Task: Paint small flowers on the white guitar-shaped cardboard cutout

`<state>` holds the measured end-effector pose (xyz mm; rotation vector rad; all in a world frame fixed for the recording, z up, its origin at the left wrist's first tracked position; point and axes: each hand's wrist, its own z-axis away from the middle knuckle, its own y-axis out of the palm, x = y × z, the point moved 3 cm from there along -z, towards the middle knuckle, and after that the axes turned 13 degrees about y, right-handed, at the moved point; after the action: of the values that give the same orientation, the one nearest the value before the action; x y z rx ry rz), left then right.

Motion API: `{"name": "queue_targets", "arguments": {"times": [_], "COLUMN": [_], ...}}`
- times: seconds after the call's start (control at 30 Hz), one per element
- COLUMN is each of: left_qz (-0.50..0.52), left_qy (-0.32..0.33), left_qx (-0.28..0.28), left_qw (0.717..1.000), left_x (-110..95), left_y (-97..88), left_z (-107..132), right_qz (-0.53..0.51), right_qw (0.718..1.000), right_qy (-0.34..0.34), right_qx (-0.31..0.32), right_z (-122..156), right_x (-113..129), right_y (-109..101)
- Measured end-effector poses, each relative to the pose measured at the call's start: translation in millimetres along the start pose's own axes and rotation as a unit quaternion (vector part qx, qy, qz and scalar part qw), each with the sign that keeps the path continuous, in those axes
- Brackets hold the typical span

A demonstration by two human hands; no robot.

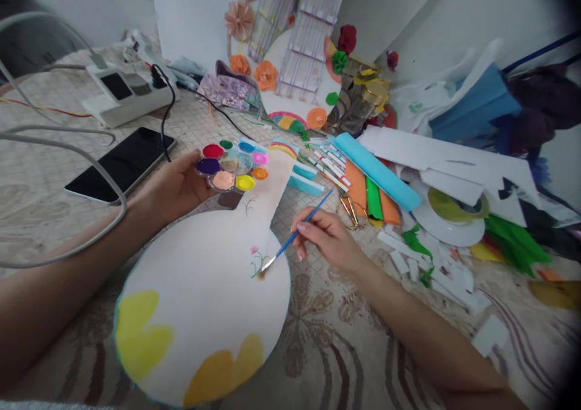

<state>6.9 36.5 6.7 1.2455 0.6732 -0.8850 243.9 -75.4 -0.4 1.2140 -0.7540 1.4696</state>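
My left hand (175,186) holds a round palette of small paint pots (232,163) in several colours above the far end of a white guitar-shaped cutout (200,295). My right hand (324,236) grips a blue-handled paintbrush (297,233). Its tip rests on the cutout's right edge, beside a small painted pink flower with a green stem (256,260). Two yellow shapes are painted near the cutout's near edge.
A black phone (121,163) and a white power strip (124,92) with cables lie at the far left. Scissors (351,210), marker pens (329,165), coloured paper sheets, a tape roll (456,207) and paper scraps crowd the right. Paper flowers and a cardboard model stand at the back.
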Motion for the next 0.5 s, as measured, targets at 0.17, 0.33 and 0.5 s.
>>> {"name": "queue_targets", "arguments": {"times": [0.17, 0.33, 0.5], "left_qz": [0.002, 0.013, 0.011], "left_qy": [-0.004, -0.007, -0.009], "left_qx": [-0.002, -0.014, -0.007], "left_qw": [1.000, 1.000, 1.000], "left_x": [0, 0, -1], "left_y": [2.1, 0.7, 2.6], "left_z": [2, 1, 3], "right_qz": [-0.013, 0.025, 0.034], "right_qw": [0.993, 0.999, 0.993], "right_qy": [-0.070, -0.006, -0.072], "right_qx": [-0.099, 0.035, -0.091], "right_z": [1, 10, 8], "right_x": [8, 10, 14], "right_y": [-12, 11, -1]}}
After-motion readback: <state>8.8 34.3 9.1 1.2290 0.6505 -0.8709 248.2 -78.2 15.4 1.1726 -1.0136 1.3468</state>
